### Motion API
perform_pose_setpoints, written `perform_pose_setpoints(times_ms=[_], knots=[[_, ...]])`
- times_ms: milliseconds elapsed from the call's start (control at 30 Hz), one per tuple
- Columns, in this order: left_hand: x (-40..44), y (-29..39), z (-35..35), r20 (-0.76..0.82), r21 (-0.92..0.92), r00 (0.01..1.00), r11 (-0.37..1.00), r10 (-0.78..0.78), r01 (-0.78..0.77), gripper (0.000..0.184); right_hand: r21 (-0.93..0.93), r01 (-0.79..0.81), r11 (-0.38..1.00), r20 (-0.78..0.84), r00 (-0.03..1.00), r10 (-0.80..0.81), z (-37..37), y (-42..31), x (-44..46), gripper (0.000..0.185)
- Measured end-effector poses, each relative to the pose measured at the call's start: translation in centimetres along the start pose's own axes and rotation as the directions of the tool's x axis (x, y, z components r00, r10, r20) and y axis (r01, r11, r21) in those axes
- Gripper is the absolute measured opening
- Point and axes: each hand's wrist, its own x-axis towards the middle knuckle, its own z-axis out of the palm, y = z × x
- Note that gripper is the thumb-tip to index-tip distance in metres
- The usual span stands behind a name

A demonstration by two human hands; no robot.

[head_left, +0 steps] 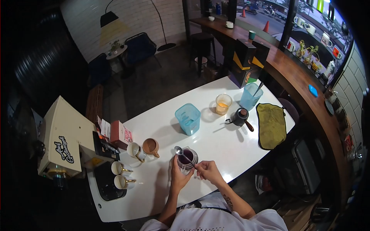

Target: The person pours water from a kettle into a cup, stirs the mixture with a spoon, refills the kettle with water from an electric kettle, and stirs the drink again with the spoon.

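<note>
My left hand (180, 177) is wrapped round the near left side of a clear glass jar (194, 156) with dark purple contents. In my right hand (208, 171), a metal spoon (179, 150) is pinched by its handle; it slants across the jar's mouth, with its bowl over the far left rim. Left of the jar stands a brown cup (150, 146) beside a white cup (133, 149) with a gold handle. A light blue pitcher (187, 118) is beyond the jar.
On the white table (162, 131) are a glass with orange liquid (222, 105), a black kettle (239, 117), another blue pitcher (251, 97) and an olive cloth (271, 126). Two white cups (121, 182) and a cream grinder (63, 138) stand left. Dark boxes (243, 75) are at the back.
</note>
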Motion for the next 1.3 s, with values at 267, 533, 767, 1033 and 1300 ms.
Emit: perform_pose_setpoints(times_ms=[267, 533, 767, 1033, 1300], knots=[[0.9, -1.3, 1.9, -0.063, -0.147, 0.996, 0.988, -0.062, 0.052, 0.096, 0.133, 0.055, 0.990, 0.022, 0.998, -0.059, -0.7, 1.5, -0.1, 0.021], [2.8, -1.4, 2.0, -0.092, -0.061, 0.996, 0.998, 0.010, -0.015, 0.080, 0.264, 0.151, 0.953, -0.104, 0.986, -0.128, -4.9, 0.6, -3.6, 0.015], [3.6, -1.3, 1.7, -0.045, -0.059, 0.999, 0.998, 0.017, -0.019, 0.077, 0.323, 0.198, 0.925, -0.175, 0.973, -0.148, -5.7, 2.8, -5.7, 0.012], [3.8, -1.7, 1.9, -0.044, -0.139, 0.999, 0.990, -0.013, 0.007, 0.085, 0.477, 0.133, 0.869, -0.160, 0.985, -0.064, -3.0, 5.6, -7.1, 0.013], [4.6, -1.3, 1.7, -0.009, -0.105, 1.000, 0.994, 0.012, -0.013, 0.086, 0.433, 0.128, 0.893, -0.210, 0.977, -0.038, -3.9, 5.1, -7.5, 0.010]])
